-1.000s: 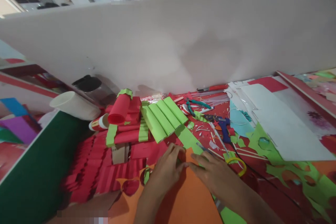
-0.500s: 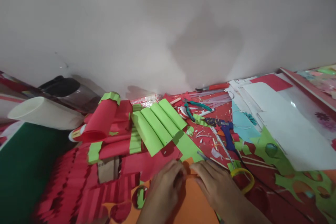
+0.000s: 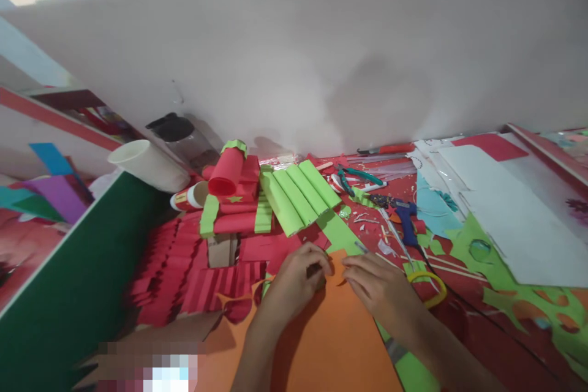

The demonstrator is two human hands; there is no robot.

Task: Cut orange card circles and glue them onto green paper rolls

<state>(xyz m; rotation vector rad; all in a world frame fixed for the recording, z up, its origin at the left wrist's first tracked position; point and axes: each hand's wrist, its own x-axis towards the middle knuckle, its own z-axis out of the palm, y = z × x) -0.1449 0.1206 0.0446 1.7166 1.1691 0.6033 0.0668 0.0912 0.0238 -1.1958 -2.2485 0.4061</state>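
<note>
An orange sheet of paper [image 3: 340, 343] lies in front of me, its far end between my two hands. My left hand [image 3: 298, 278] is closed, thumb and fingers pinched at the left side of that end. On the opposite side my right hand [image 3: 381, 288] pinches the orange paper with its fingertips. A small flap or fold shows in the gap between them. Just beyond the hands lie a light green pleated paper piece [image 3: 301, 196] and a flat green strip [image 3: 340, 229]. Scissors with yellow handles [image 3: 429, 289] rest right of my right hand.
Red rolled and pleated paper [image 3: 229, 171] sits at left, near a paper cup [image 3: 186, 197] and a dark green board [image 3: 78, 263]. Pliers [image 3: 362, 174], a blue glue gun [image 3: 407, 220] with its cord, and white sheets [image 3: 519, 214] lie right. A white wall stands behind.
The view has swung left and up, so more of the left side and the area beyond the wall shows. My hands stay at the orange paper's far end, now slightly farther apart.
</note>
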